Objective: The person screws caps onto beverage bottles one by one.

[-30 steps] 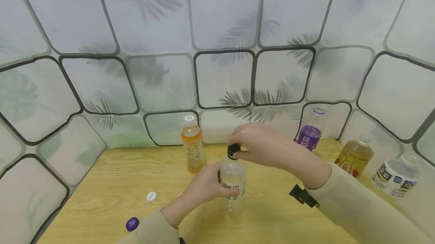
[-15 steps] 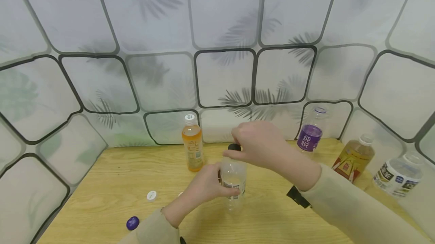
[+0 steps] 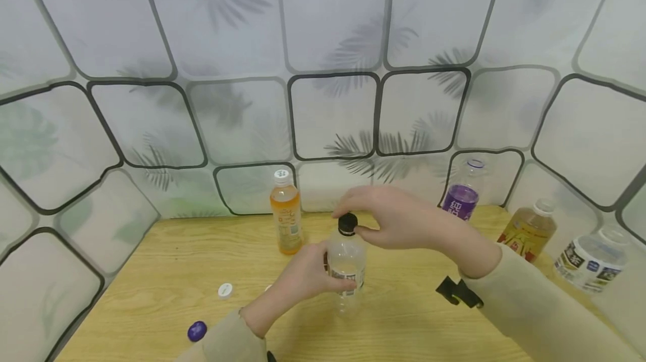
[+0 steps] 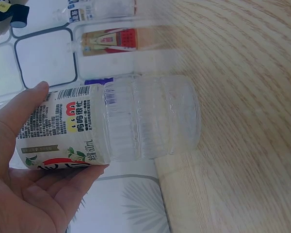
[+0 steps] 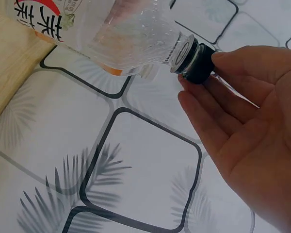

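Note:
My left hand (image 3: 308, 275) holds a clear, colourless plastic bottle (image 3: 347, 255) upright round its labelled middle, thumb across the front. In the left wrist view the bottle (image 4: 150, 116) shows a white label with red and green print, and its ribbed base is transparent. A black cap (image 3: 347, 224) sits on the bottle's neck. My right hand (image 3: 388, 213) reaches over from the right, with thumb and fingers round that cap. Seen from the right wrist, the thumb touches the side of the black cap (image 5: 200, 64) and the fingertips lie along its other side.
An orange drink bottle (image 3: 287, 219) with a white cap stands behind my left hand. Along the right are a purple-labelled bottle (image 3: 459, 199), an amber bottle (image 3: 527, 233) and a clear white-labelled one (image 3: 590, 261). A white cap (image 3: 225, 291) and a purple cap (image 3: 197, 331) lie at left.
My right hand has turned about the black cap, first inward over it, then back outward with the fingers looser. The left hand and the bottle have stayed in place.

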{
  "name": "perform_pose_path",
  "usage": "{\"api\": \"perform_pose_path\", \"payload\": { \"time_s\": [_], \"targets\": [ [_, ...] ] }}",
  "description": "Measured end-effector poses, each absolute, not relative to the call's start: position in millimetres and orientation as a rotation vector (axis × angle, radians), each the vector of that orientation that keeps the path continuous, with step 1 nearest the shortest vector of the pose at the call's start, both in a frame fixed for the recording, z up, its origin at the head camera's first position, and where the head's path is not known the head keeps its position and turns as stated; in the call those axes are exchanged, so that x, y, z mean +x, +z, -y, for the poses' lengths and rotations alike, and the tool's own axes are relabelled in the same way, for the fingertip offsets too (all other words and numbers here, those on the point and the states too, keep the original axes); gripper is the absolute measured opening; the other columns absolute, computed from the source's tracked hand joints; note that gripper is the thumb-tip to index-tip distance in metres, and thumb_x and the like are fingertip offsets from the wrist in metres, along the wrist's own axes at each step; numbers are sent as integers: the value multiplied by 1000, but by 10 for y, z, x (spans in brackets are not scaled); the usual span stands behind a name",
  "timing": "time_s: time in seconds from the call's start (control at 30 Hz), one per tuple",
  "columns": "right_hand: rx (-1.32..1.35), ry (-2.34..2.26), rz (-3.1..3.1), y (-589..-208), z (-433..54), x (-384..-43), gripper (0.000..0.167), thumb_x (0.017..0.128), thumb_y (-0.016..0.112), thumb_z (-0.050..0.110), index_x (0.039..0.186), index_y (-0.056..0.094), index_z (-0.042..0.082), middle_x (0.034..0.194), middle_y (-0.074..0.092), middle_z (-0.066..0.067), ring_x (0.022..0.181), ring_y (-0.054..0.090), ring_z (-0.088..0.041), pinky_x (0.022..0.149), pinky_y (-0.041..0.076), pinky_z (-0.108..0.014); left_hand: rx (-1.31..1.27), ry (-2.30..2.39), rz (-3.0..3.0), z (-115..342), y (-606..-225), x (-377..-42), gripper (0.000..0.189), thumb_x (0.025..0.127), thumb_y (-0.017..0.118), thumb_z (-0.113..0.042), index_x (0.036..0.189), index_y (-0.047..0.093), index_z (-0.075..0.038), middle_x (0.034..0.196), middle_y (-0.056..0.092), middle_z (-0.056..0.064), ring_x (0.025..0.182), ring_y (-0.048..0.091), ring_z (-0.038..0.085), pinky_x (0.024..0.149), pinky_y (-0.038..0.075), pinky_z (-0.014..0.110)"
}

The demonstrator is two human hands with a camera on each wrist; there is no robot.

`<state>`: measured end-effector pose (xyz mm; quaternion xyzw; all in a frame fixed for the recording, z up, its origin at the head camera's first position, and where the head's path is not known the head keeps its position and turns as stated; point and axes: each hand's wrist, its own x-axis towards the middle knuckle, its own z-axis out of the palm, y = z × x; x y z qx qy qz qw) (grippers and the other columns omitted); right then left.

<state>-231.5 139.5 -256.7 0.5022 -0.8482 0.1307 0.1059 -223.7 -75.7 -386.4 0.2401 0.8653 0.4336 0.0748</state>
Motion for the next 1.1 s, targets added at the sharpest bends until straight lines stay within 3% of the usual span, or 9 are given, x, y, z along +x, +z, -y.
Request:
{"api": "perform_pose_path", "payload": {
  "time_s": [0.17,0.37,0.53,0.6,0.7,0.77,0.87,0.97,1.1],
  "targets": [
    [1500,368,2502,-2580,-1399,-2340,27,93,76,1,118,78,8,116,78,-4,108,74,-20,94,62,-37,717,1292,-2597,753,-3861,-2239,56,82,94,-26,129,68,-9,119,78,4,107,74,20,90,61,37],
    [1255,299,2585,-2589,-1318,-2301,17,92,84,26,99,80,12,87,74,4,75,64,-6,71,56,-24,703,1302,-2590,752,-3852,-2233,56,83,94,-26,130,67,-10,121,77,4,108,73,20,90,60,39],
    [1047,219,2532,-2666,-1250,-2280,42,85,88,46,69,59,19,62,50,10,57,38,-4,54,32,-20,700,1304,-2593,751,-3852,-2226,56,82,94,-25,128,68,-9,120,77,4,107,73,19,90,61,37],
    [1003,196,2493,-2702,-1241,-2275,50,83,88,51,66,54,19,60,47,10,55,35,-5,52,27,-20,702,1307,-2591,749,-3856,-2226,56,82,94,-25,128,67,-9,120,77,4,107,74,19,90,61,37],
    [980,195,2442,-2750,-1257,-2272,48,83,86,56,73,60,17,66,55,8,56,43,-6,50,32,-20,717,1311,-2586,745,-3865,-2231,56,82,94,-25,128,67,-9,120,78,4,107,74,19,89,61,35],
    [1001,241,2436,-2766,-1286,-2274,43,86,83,55,85,68,15,76,64,5,65,55,-8,56,45,-23,729,1309,-2587,744,-3871,-2234,55,82,94,-25,128,68,-10,120,78,4,107,74,19,89,61,34],
    [1110,389,2465,-2758,-1339,-2288,33,95,78,39,111,72,11,104,75,-2,92,70,-16,81,60,-35,745,1307,-2591,744,-3880,-2238,54,82,94,-25,128,68,-10,119,78,4,107,74,20,89,61,33],
    [1304,561,2487,-2744,-1381,-2321,33,97,72,16,129,69,7,125,75,-6,114,71,-23,102,58,-46,751,1303,-2605,745,-3881,-2239,54,82,94,-24,127,68,-9,118,78,5,107,75,21,88,60,33],
    [1513,620,2439,-2763,-1412,-2376,36,96,67,1,131,70,5,128,75,-7,119,71,-24,105,57,-46,752,1290,-2625,744,-3879,-2234,54,81,94,-25,126,69,-9,116,78,4,105,75,20,87,60,31]
  ]
}}
